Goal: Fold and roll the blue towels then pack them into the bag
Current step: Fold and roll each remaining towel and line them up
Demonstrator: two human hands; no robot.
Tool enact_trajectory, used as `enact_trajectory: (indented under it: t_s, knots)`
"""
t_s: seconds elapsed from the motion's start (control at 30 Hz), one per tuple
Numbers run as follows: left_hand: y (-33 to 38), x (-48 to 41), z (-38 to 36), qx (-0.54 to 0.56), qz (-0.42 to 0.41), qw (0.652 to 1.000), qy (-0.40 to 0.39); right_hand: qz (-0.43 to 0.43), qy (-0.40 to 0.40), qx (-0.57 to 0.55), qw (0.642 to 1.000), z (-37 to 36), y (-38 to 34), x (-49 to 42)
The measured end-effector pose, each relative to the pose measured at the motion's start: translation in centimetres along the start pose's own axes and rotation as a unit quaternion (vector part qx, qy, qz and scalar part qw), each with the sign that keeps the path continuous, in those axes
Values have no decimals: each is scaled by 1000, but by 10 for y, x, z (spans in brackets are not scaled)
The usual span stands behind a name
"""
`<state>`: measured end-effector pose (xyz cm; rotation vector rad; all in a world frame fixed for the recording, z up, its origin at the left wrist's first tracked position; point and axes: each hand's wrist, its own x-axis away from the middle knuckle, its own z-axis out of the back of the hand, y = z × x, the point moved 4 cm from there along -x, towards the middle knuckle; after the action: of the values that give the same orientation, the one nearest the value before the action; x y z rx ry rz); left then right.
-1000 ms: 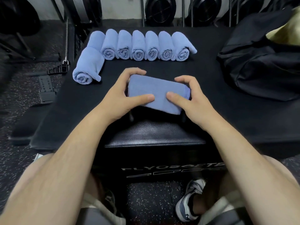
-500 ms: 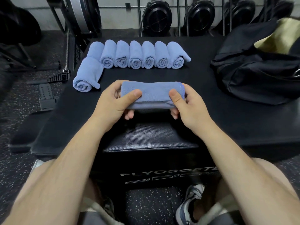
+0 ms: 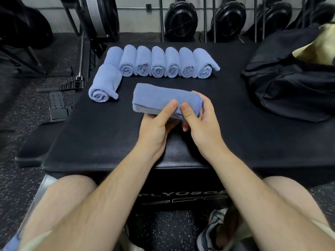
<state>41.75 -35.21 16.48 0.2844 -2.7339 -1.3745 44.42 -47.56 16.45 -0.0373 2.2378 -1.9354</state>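
I hold a rolled blue towel (image 3: 159, 98) just above the black padded box (image 3: 108, 134). My left hand (image 3: 157, 124) grips it from below near its right half, thumb on top. Right beside it, my right hand (image 3: 199, 122) grips the towel's right end, thumb on top and fingers curled round the far side. Several rolled blue towels (image 3: 168, 64) lie in a row at the back of the box. One more rolled towel (image 3: 105, 84) lies at the back left, slanted. The black bag (image 3: 293, 87) sits at the right, its opening hidden.
Something pale yellow (image 3: 319, 46) shows behind the bag. Black weight plates (image 3: 181, 20) on racks stand behind the box. A chain with a metal handle (image 3: 74, 84) and a black strap (image 3: 58, 105) lie on the speckled floor at the left.
The left hand slid from the towel's left end toward the right end, beside the right hand. The towel's left end now sticks out free. The camera view shifted closer.
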Motion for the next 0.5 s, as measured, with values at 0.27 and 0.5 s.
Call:
enact_trajectory:
  t_s: [0.27,0.5]
  knots:
    - [8,2,9,12,-12,997,74,-37,19,-121,992,-15,13,-3]
    - [27,2,15,-34,-45,995,76,-26,3,-125,992,-6,7,-12]
